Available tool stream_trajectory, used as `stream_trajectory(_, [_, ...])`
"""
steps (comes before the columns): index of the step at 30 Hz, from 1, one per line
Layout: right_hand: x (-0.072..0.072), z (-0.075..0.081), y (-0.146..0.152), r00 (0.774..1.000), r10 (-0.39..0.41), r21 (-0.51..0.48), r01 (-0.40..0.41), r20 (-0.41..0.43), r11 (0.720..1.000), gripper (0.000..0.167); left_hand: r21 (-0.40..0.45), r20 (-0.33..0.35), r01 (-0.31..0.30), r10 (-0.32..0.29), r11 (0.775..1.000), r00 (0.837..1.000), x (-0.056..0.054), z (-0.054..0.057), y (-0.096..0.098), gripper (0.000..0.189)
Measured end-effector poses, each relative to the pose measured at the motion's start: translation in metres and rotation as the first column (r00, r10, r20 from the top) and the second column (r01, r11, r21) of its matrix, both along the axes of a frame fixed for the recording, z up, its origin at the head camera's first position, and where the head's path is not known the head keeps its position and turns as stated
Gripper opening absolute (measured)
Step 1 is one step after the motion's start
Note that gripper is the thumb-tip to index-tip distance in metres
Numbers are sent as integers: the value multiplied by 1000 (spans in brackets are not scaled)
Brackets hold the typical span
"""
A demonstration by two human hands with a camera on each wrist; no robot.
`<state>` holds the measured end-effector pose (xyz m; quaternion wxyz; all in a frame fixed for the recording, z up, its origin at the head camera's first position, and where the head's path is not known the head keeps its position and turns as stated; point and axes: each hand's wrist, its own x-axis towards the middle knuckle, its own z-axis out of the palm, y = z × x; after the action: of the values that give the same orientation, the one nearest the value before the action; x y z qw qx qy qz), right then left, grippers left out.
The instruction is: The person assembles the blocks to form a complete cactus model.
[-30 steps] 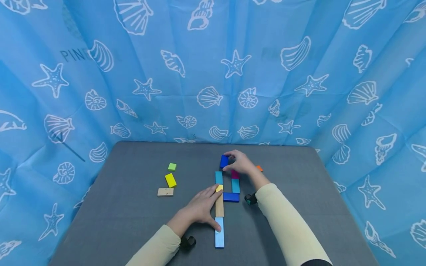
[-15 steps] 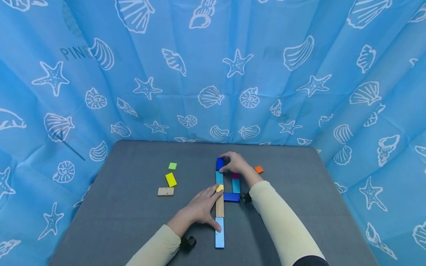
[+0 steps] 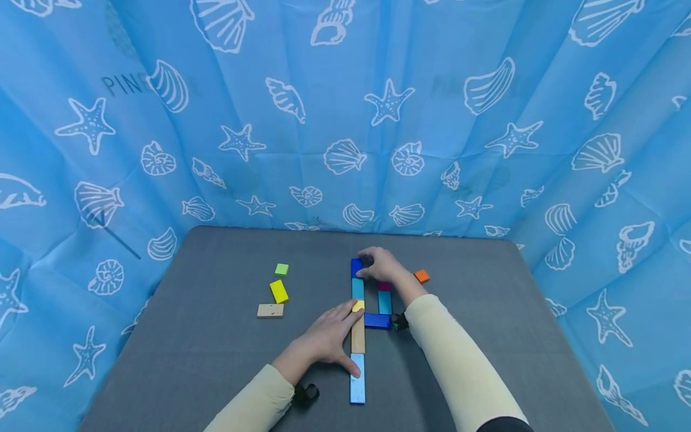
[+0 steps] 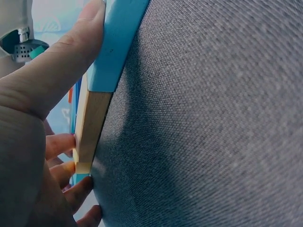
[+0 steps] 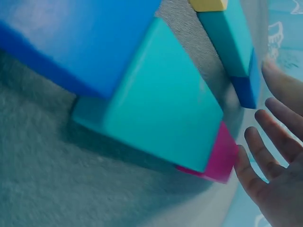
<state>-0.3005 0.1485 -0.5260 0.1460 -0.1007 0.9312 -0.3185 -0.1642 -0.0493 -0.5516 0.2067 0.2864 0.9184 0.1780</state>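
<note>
My left hand point(image 3: 326, 336) lies spread along a row of flat blocks, its thumb on the light-blue block point(image 3: 357, 390) and fingertips by the yellow block point(image 3: 358, 306). Between these is a plain wooden block point(image 3: 358, 339). At the far end of the row, my right hand point(image 3: 382, 264) is beside a dark-blue block point(image 3: 356, 267), which abuts a teal block point(image 3: 358, 288). In the right wrist view its fingers point(image 5: 279, 137) look fairly straight, close to that block; contact is hard to tell.
Right of the row, another dark-blue block point(image 3: 377, 321), a teal block point(image 3: 384, 303) and a magenta block point(image 3: 384, 286) form a side branch. An orange block point(image 3: 421, 276) lies farther right. Green point(image 3: 282, 269), yellow point(image 3: 279, 291) and wooden point(image 3: 270, 311) blocks lie loose at left.
My right hand has brought the dark-blue block leftward into line with the row's far end. Over the last half second the fingers have shifted only slightly. The left hand stays put.
</note>
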Motion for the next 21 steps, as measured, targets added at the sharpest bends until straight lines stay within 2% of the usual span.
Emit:
stream_trajectory(10, [13, 19, 22, 995, -29, -27, 27, -100, 999, 47, -14, -4, -2, 1, 1000, 1000, 1, 0, 2, 129])
stream_trajectory(16, [25, 24, 40, 989, -76, -52, 70, -129, 996, 45, -31, -12, -1, 1, 1000, 1000, 1, 0, 2, 129])
stream_trajectory(21, [34, 21, 57, 984, -88, -57, 80, -154, 995, 46, -20, -14, 0, 0, 1000, 1000, 3, 2, 2, 128])
